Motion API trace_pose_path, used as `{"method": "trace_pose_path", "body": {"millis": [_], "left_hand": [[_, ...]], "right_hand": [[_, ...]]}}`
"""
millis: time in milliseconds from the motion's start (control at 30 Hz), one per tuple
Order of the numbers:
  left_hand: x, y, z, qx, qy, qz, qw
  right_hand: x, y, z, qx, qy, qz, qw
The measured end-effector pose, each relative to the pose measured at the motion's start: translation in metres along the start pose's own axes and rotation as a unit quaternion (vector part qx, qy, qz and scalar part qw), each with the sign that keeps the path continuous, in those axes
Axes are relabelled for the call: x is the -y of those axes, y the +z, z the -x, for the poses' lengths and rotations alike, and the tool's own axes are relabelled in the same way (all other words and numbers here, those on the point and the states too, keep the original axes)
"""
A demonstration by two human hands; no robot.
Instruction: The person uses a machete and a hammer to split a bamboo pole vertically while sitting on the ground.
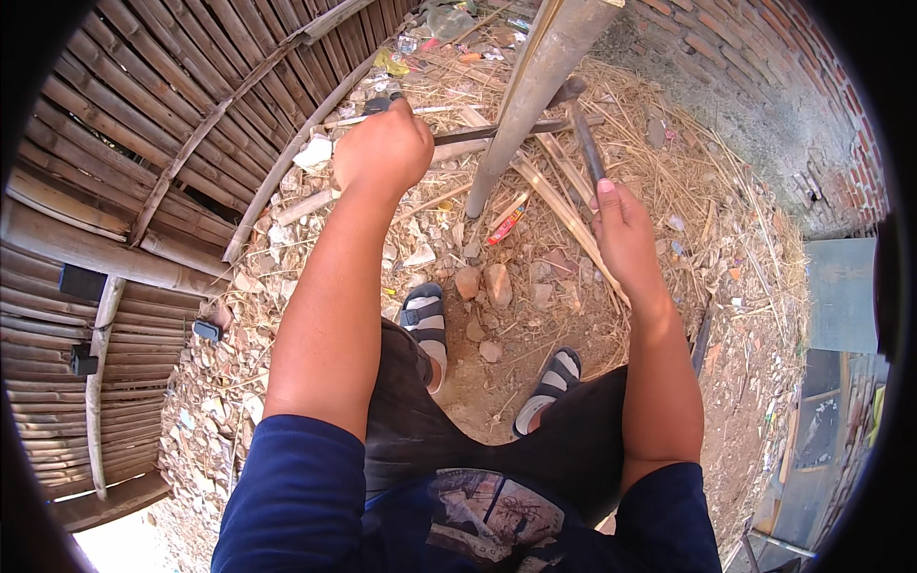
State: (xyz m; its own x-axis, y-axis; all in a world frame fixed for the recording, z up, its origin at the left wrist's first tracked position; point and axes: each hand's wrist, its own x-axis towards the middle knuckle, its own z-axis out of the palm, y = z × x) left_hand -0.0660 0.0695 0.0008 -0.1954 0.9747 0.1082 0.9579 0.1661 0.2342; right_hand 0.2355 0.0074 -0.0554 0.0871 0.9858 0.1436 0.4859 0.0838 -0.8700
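Note:
My left hand (387,143) is closed around the handle of a machete, whose dark end pokes out beyond the fist. Its long dark blade (458,136) runs rightward and crosses a bamboo pole (511,115); the tip side shows again right of the pole. Whether the blade sits in the bamboo or behind it, I cannot tell. The pole slants up and right from the ground, with a lengthwise line along its upper part. In my right hand (623,229) is a hammer (585,143), gripped by its dark handle, its head raised close to the pole's right side.
Split bamboo strips (564,210), straw and stones (497,285) cover the ground, with a red wrapper (506,224) among them. My sandalled feet (549,387) stand just below. A bamboo slat wall (172,115) rises at left, a brick wall (764,95) at right.

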Motion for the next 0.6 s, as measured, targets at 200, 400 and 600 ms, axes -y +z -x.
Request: {"method": "trace_pose_path", "body": {"millis": [200, 400, 600], "left_hand": [[0.003, 0.003, 0.001, -0.003, -0.008, -0.006, 1.0], [-0.003, -0.004, 0.0, -0.002, 0.003, -0.001, 1.0], [0.004, 0.001, 0.003, 0.006, -0.013, -0.02, 1.0]], "right_hand": [[0.043, -0.018, 0.006, -0.093, -0.037, -0.146, 0.984], [-0.022, 0.008, -0.008, -0.015, -0.03, 0.115, 0.993], [0.044, -0.031, 0.003, -0.055, 0.016, -0.134, 0.989]]}}
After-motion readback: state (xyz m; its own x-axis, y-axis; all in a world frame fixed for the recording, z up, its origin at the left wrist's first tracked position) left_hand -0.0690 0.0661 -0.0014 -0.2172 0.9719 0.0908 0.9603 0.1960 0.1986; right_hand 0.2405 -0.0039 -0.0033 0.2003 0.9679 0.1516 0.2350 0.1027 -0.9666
